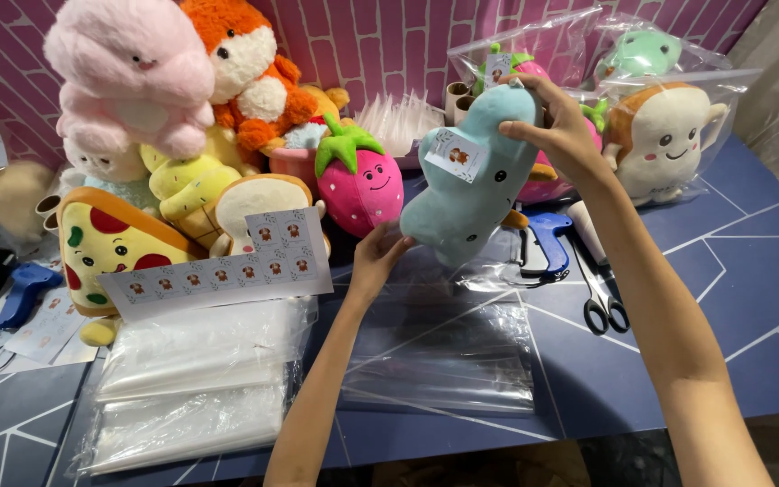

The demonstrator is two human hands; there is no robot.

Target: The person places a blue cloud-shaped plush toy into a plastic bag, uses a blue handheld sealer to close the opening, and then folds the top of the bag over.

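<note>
I hold a light blue plush toy (pixel 471 180) up above the table, tilted, with a small white paper tag (pixel 455 155) hanging on its side. My right hand (pixel 559 126) grips its upper end from the right. My left hand (pixel 379 254) holds its lower end from below. A clear plastic bag (pixel 444 347) lies flat on the dark blue table (pixel 750 271) right under the toy.
Plush toys crowd the back left: pink, orange fox, pizza slice (pixel 105 243), strawberry (pixel 360 185). A sticker sheet (pixel 227 271) and a stack of clear bags (pixel 191 379) lie at left. Bagged toys (pixel 669 135) stand back right. Scissors (pixel 601 302) and a blue tagging gun (pixel 547 234) lie right of the toy.
</note>
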